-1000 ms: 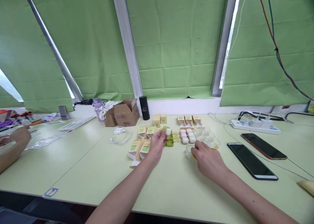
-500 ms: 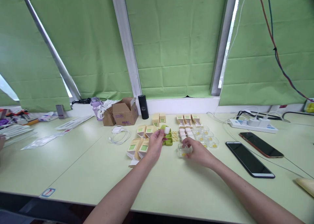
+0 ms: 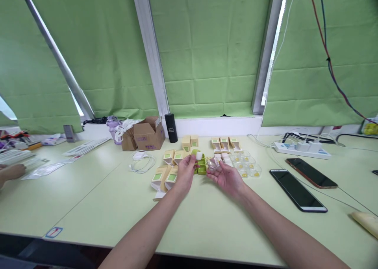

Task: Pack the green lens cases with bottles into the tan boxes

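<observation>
My left hand is closed on a small green piece with a white block in it, held above the green holders. My right hand pinches a clear plastic cover by its side, tilted and raised a little off the table. A small gap separates the two held things. Just beyond my right hand are pale pink-white blocks. Clear covers with yellow marks stand to its right. Open kraft boxes with green labels lie left of my left hand.
More kraft boxes stand at the back. Two phones and a power strip are on the right. A cardboard carton, a black cylinder and a white cable are back left. Another person's hand shows at far left.
My right hand has lifted the clear cover off the table and brought it left, closer to my left hand, turning the palm upward. Another person's hand has come into view at far left.
</observation>
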`<action>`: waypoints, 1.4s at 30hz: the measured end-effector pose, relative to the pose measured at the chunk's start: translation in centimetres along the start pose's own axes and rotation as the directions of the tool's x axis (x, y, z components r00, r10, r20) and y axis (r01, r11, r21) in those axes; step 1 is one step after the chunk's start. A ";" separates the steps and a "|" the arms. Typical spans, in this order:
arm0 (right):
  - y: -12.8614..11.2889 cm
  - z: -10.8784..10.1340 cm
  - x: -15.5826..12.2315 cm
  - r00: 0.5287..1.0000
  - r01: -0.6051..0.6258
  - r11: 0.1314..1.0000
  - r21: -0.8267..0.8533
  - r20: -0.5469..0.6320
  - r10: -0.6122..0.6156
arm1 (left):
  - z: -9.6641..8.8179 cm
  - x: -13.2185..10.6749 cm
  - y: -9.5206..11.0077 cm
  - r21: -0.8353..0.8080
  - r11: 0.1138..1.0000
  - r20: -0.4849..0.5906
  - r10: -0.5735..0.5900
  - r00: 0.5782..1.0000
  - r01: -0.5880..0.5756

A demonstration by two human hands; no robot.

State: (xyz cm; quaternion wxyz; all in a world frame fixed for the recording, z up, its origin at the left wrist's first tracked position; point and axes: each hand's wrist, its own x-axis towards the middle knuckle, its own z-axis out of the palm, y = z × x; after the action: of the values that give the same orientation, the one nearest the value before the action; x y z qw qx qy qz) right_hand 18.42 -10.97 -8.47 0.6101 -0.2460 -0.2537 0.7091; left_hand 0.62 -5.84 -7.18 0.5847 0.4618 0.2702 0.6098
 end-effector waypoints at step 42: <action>0.7 0.3 -1.0 0.976 0.196 0.947 -0.253 -0.039 -0.212 | 0.1 -0.3 -0.1 0.187 0.982 0.031 0.013 0.999 -0.019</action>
State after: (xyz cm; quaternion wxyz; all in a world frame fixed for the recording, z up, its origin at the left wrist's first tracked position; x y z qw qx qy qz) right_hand 17.88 -12.11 -8.66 0.6526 -0.3160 -0.3442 0.5965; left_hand 0.76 -6.16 -7.32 0.5375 0.5259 0.3141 0.5795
